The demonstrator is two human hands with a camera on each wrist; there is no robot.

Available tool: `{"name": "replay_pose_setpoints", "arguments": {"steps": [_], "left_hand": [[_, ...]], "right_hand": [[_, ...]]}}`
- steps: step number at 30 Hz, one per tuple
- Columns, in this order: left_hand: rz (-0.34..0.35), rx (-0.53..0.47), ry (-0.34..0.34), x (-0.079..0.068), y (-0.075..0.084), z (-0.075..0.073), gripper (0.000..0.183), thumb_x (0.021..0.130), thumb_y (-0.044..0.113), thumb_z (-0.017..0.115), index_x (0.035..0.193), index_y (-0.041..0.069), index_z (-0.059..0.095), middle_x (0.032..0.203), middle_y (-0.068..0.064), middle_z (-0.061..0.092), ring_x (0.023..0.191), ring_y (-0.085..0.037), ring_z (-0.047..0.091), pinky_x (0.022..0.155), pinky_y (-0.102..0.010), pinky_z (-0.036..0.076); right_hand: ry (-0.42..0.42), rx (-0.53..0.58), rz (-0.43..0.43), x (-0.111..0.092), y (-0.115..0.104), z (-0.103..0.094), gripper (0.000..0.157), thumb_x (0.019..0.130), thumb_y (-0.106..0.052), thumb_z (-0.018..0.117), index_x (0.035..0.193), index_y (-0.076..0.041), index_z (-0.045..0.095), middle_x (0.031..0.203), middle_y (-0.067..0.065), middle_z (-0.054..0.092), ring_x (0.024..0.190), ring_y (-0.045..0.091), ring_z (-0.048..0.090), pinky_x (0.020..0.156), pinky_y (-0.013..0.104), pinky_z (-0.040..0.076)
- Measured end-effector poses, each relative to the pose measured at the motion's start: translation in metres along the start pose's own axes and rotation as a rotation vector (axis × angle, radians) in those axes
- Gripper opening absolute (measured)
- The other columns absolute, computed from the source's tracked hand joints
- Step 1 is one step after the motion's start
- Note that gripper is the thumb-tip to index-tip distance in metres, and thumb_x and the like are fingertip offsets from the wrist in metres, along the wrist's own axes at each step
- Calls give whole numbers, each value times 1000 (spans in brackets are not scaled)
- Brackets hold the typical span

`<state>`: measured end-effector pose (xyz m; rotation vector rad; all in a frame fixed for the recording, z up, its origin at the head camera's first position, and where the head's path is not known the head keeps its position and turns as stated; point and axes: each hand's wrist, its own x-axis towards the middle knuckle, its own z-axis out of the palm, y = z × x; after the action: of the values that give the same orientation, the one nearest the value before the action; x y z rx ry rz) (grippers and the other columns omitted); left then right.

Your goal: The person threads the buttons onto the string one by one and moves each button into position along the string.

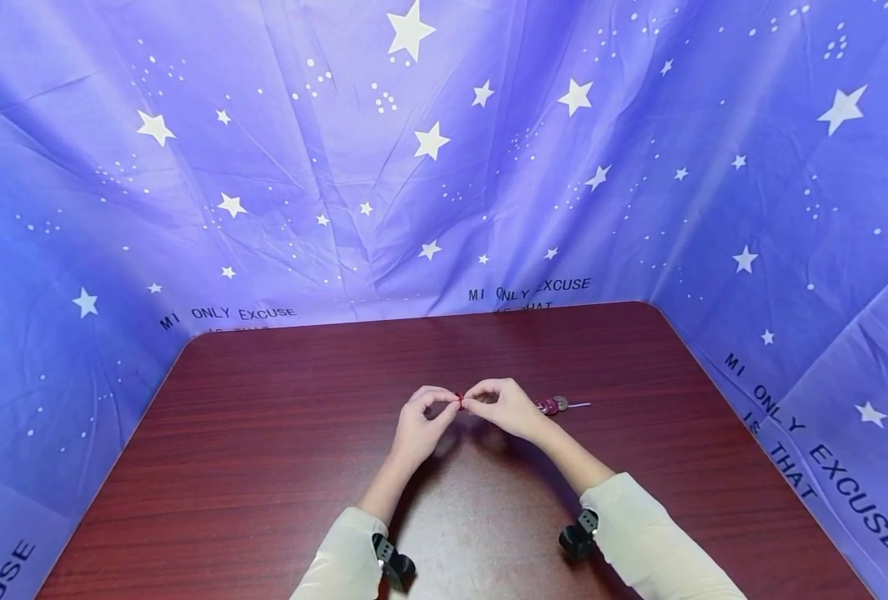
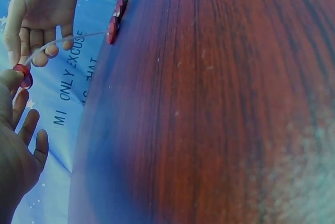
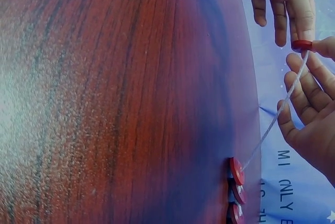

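Note:
In front of me, both hands meet above the table around a small red button point(image 1: 459, 401). My left hand point(image 1: 418, 425) pinches the button point(image 2: 24, 76) between thumb and forefinger, its other fingers spread. From the right, my right hand point(image 1: 507, 408) pinches at the same button point(image 3: 302, 45), thumb and forefinger at its edge. A pale cord point(image 3: 277, 116) runs from the button past the right hand down to several strung buttons point(image 1: 548, 407), red ones point(image 3: 237, 171) among them, lying on the table. Fingers partly hide where the cord meets the held button.
The dark red wood-grain table point(image 1: 263, 458) has rounded far corners. A brownish button point(image 1: 560, 403) ends the row on the table, with a pale cord end point(image 1: 579, 405) sticking out to the right. A blue-violet star-patterned curtain point(image 1: 323, 167) surrounds the table's back and sides.

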<state>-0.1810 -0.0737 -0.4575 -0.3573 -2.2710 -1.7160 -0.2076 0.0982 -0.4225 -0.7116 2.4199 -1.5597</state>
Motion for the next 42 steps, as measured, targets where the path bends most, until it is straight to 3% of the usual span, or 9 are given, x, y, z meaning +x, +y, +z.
{"name": "replay_pose_setpoints", "arguments": {"steps": [5, 10, 15, 19, 26, 33, 42], "left_hand": [[-6, -38, -13, 0, -1, 1, 10, 85, 2, 65, 91, -6, 67, 100, -19, 65, 95, -31, 59, 80, -48, 52], [-31, -11, -6, 0, 0, 1, 9, 86, 2, 64, 91, -5, 66, 96, -18, 65, 87, -30, 59, 76, -40, 54], [-44, -2, -1, 0, 2, 0, 9, 86, 2, 64, 90, -5, 66, 94, -17, 65, 81, -18, 58, 75, -34, 54], [-33, 9, 4, -1, 2, -2, 8, 85, 2, 65, 89, -5, 66, 92, -17, 66, 79, -15, 58, 72, -28, 53], [-21, 25, -6, -2, 2, -4, 7, 84, 1, 65, 88, -5, 66, 89, -17, 66, 79, -23, 59, 71, -27, 52], [-23, 41, -20, -3, -1, -5, 7, 84, 2, 66, 88, -3, 67, 89, -15, 66, 78, -17, 59, 71, -28, 52], [8, 35, -16, -4, -1, -8, 8, 83, 1, 66, 88, -5, 66, 88, -17, 67, 72, -8, 56, 66, -18, 50]], "right_hand": [[3, -5, 1, 1, 2, 1, 16, 87, -7, 62, 95, 6, 67, 89, 27, 68, 80, 34, 65, 67, 17, 49], [29, -44, 2, 6, 19, 4, 17, 83, -10, 69, 93, 3, 68, 83, 18, 68, 71, 16, 60, 63, 18, 48], [59, -105, -24, 12, 34, 8, 18, 80, -17, 74, 93, -5, 70, 79, 7, 68, 68, 5, 55, 62, 19, 46], [63, -120, -73, 13, 36, 9, 22, 79, -20, 75, 96, -8, 69, 79, 4, 68, 69, 5, 57, 64, 19, 48], [13, -128, -140, 12, 34, 7, 32, 80, -15, 73, 110, -5, 66, 84, 5, 71, 76, 9, 63, 70, 24, 52], [-29, -189, -153, 12, 32, 6, 26, 81, -14, 72, 107, -10, 68, 85, 2, 70, 79, 8, 63, 71, 29, 53], [-31, -211, -142, 11, 30, 5, 24, 81, -12, 71, 104, -8, 68, 84, 2, 70, 77, 6, 62, 70, 22, 51]]}}
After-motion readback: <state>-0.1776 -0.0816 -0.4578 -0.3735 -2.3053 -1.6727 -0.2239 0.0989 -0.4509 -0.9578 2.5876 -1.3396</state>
